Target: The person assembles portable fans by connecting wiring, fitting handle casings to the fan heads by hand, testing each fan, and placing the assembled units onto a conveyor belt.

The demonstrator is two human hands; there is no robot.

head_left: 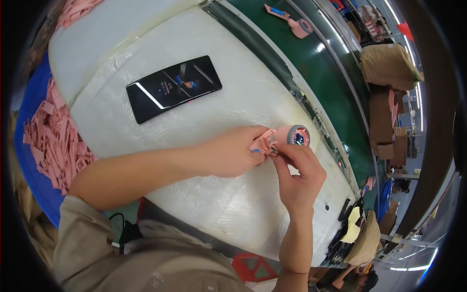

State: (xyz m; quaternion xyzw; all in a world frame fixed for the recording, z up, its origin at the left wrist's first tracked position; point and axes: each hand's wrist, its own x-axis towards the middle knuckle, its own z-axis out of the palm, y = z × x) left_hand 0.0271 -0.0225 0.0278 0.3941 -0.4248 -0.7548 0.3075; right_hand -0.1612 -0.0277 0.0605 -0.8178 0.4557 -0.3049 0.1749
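Over the plastic-covered table, I hold a small pink handheld fan (288, 132) with a round grey-rimmed head. My left hand (231, 152) is closed around its opened handle, where a bit of blue shows between the fingers. The fan head points away to the right, past my fingertips. My right hand (302, 179) has thumb and forefinger pinched together at the neck, below the head. Thin, dark, wire-like bits show at that pinch, too small to make out fully.
A dark phone (170, 95) lies on the table (214, 214). At left, a blue tub (28, 163) holds many pink parts (58, 141). Beyond the table runs a green conveyor belt (335, 100) bearing another pink fan (300, 29). Black pieces (340, 228) and yellow paper (353, 226) sit at lower right, near another person (367, 281).
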